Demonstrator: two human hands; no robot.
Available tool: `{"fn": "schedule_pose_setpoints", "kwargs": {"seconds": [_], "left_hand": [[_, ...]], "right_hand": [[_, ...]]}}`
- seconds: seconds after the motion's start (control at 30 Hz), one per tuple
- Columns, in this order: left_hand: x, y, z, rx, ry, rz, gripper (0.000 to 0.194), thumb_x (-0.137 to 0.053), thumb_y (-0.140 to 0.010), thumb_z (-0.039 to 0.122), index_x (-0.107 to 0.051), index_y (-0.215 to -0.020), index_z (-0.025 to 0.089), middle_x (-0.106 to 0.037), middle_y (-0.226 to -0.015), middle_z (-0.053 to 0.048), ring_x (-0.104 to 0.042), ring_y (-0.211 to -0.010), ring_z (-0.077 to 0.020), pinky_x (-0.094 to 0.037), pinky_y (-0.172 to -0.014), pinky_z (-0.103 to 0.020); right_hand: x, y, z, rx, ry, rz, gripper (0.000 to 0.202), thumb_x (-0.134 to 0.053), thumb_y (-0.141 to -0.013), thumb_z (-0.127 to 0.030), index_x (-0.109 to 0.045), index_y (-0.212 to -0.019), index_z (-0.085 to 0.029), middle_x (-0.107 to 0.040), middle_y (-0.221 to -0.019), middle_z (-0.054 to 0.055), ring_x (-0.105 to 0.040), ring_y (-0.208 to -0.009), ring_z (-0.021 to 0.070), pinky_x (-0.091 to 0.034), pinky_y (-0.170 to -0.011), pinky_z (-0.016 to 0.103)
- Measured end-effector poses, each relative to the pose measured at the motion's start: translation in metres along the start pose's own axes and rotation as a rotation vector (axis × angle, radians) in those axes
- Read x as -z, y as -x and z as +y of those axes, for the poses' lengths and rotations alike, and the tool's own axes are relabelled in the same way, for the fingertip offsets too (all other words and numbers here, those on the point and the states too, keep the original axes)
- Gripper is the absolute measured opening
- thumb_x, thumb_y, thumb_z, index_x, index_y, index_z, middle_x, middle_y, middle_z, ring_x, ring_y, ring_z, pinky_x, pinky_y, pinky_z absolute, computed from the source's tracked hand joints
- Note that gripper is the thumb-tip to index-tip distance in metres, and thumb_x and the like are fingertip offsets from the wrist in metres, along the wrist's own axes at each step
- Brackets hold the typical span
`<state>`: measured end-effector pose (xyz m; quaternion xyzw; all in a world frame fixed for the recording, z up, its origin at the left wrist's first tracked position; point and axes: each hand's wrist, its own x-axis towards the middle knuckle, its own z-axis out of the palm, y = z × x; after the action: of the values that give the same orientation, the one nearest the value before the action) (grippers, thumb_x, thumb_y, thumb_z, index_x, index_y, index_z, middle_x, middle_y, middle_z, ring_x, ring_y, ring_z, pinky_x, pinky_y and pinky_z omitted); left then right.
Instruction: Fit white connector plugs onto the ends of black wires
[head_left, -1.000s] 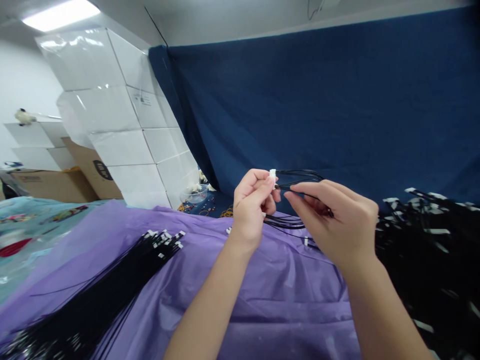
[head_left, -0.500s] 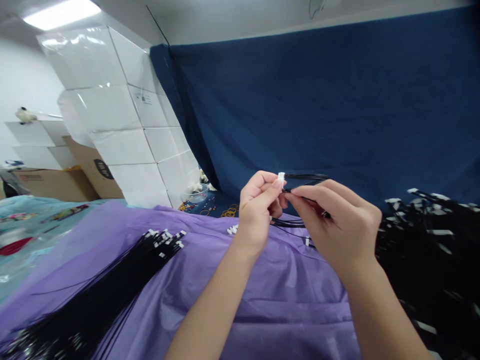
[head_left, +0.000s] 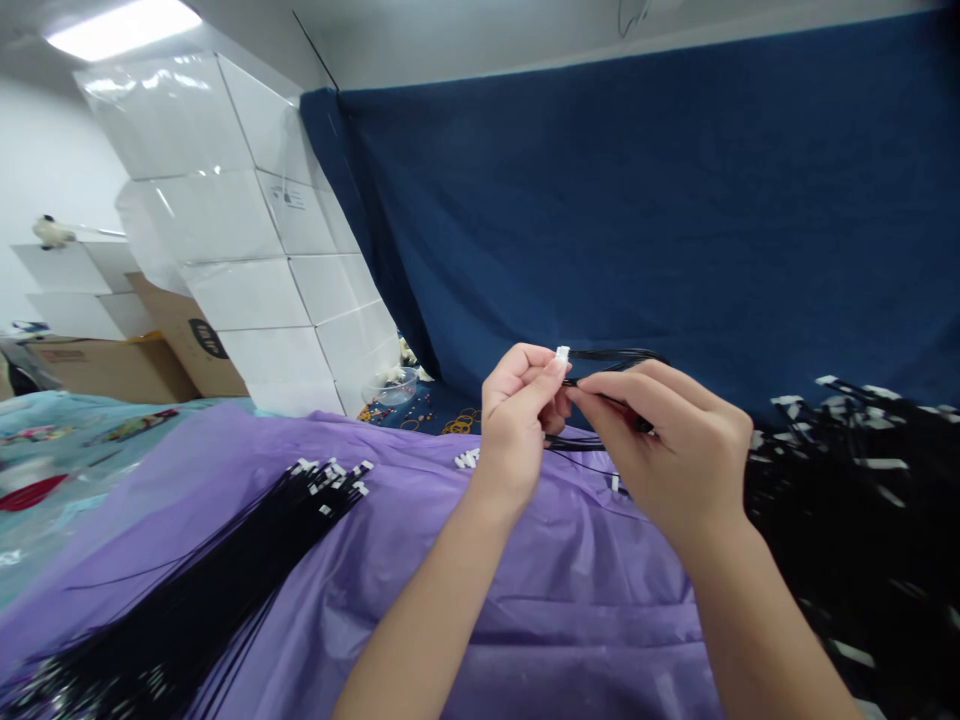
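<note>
Between thumb and fingers, my left hand (head_left: 519,420) pinches a small white connector (head_left: 562,354). My right hand (head_left: 671,435) is closed on thin black wires (head_left: 611,355) just right of the connector, its fingertips nearly touching my left fingers. More black wires run between the two hands, and some are hidden behind the right palm. Below the hands, small white connectors (head_left: 466,459) lie on the purple cloth (head_left: 570,590).
A bundle of black wires with white ends (head_left: 225,570) lies at the left. Another dark heap of wires (head_left: 847,530) is at the right. A clear bowl (head_left: 394,386) and yellow rings (head_left: 459,422) sit behind, near stacked white boxes (head_left: 232,220) and a blue curtain (head_left: 637,200).
My right hand has moved slightly left, closer to the connector. My left hand has hardly moved and keeps its pinch on the connector.
</note>
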<state>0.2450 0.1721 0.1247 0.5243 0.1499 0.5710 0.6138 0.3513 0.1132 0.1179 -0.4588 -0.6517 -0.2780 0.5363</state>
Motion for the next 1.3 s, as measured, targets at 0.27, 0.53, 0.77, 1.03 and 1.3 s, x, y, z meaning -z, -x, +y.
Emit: {"fn": "schedule_pose_setpoints", "kwargs": {"seconds": [0.27,0.53,0.77,1.03,1.3], "left_hand": [[0.003,-0.002,0.000,0.005,-0.055,-0.019,0.023,-0.066,-0.078,0.035,-0.052,-0.077,0.017,-0.045,-0.051,0.005,-0.034,-0.043,-0.0045,-0.021,-0.040,-0.016],[0.004,0.002,0.001,-0.020,-0.174,-0.162,0.026,-0.061,-0.085,0.040,-0.053,-0.078,0.016,-0.045,-0.055,0.004,-0.031,-0.045,-0.0048,-0.020,-0.041,-0.018],[0.008,0.003,0.006,-0.167,-0.409,-0.157,0.026,-0.057,-0.088,0.042,-0.060,-0.084,0.016,-0.050,-0.061,0.002,-0.037,-0.050,-0.0056,-0.027,-0.047,-0.018],[0.029,-0.008,0.023,-0.087,-0.710,-0.150,0.031,-0.054,-0.088,0.047,-0.060,-0.086,0.017,-0.051,-0.067,0.002,-0.035,-0.051,-0.0056,-0.025,-0.046,-0.019],[0.024,0.030,0.067,0.116,-0.995,-0.573,0.032,-0.047,-0.091,0.048,-0.065,-0.090,0.022,-0.062,-0.082,-0.003,-0.054,-0.075,-0.0138,-0.044,-0.067,-0.026]], "right_hand": [[0.002,0.000,0.004,-0.164,0.040,-0.023,0.017,-0.065,-0.083,-0.024,-0.066,-0.099,-0.019,-0.059,-0.074,-0.002,-0.048,-0.055,0.0070,-0.041,-0.057,0.023],[0.004,-0.003,0.007,-0.260,0.012,-0.071,0.009,-0.065,-0.080,-0.023,-0.072,-0.087,-0.021,-0.062,-0.081,0.001,-0.053,-0.066,0.0113,-0.038,-0.057,0.025],[0.004,-0.007,0.019,-0.577,-0.264,-0.111,0.009,-0.069,-0.076,-0.028,-0.071,-0.078,-0.020,-0.065,-0.080,0.002,-0.056,-0.072,0.0136,-0.041,-0.065,0.028],[0.015,-0.009,0.036,-0.763,-0.497,0.005,0.026,-0.070,-0.076,-0.042,-0.068,-0.080,-0.017,-0.060,-0.067,0.001,-0.048,-0.055,0.0092,-0.035,-0.050,0.022],[0.018,-0.009,0.044,-0.723,-0.440,0.045,0.027,-0.068,-0.078,-0.043,-0.066,-0.080,-0.017,-0.061,-0.068,0.001,-0.049,-0.057,0.0092,-0.036,-0.051,0.022]]}}
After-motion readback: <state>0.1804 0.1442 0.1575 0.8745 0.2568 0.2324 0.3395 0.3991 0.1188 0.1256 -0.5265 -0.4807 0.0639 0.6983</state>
